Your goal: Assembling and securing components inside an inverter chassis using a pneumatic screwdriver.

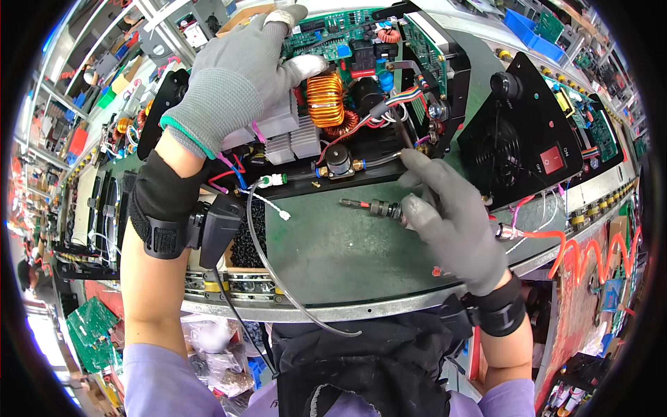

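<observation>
Working at a green bench mat (333, 257) in a crowded workshop lined with shelves. Left hand (233, 80), in a knit grey glove, spreads flat over the open machine (347, 90), gripping nothing: ribbed metal fins, two copper coils, one green board. Right hand (455, 226) is closed round a powered screwdriver (372, 206), lying just below the machine.

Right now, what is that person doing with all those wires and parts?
A person in grey gloves is working on an opened electronic unit lying on a green workbench. The left hand rests on top of the unit, over its silver heat sinks beside a copper coil. The right hand holds a powered screwdriver just in front of the unit, its tip pointing left.
</observation>
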Motion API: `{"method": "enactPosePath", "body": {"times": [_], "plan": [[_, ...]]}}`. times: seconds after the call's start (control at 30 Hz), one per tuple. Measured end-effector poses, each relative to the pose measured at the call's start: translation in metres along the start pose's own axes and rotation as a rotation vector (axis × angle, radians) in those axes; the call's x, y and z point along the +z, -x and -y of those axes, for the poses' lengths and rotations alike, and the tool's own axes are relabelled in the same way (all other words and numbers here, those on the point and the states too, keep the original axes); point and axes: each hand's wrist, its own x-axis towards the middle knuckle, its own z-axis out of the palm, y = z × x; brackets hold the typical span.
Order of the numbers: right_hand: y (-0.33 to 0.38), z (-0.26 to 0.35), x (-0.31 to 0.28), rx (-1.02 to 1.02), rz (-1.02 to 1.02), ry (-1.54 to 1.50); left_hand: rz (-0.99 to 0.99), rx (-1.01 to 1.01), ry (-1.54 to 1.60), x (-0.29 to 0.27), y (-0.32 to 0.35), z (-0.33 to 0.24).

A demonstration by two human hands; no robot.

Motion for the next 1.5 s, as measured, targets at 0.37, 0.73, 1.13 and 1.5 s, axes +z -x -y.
{"method": "enactPosePath", "body": {"times": [0.37, 0.73, 1.13, 1.5], "plan": [[-0.023, 0.001, 0.023, 0.223, -0.073, 0.635, -0.003, 0.086, 0.044, 0.005, -0.018, 0.014], [-0.057, 0.016, 0.01, 0.197, 0.091, 1.061, 0.266, 0.108, 0.158, 0.023, -0.07, 0.034], [-0.089, 0.062, -0.013, 0.194, 0.259, 1.29, 0.097, 0.146, 0.203, 0.025, -0.068, 0.031], [-0.101, 0.071, -0.044, 0.037, 0.26, 1.31, 0.233, 0.105, 0.204, 0.018, -0.066, 0.029]]}}
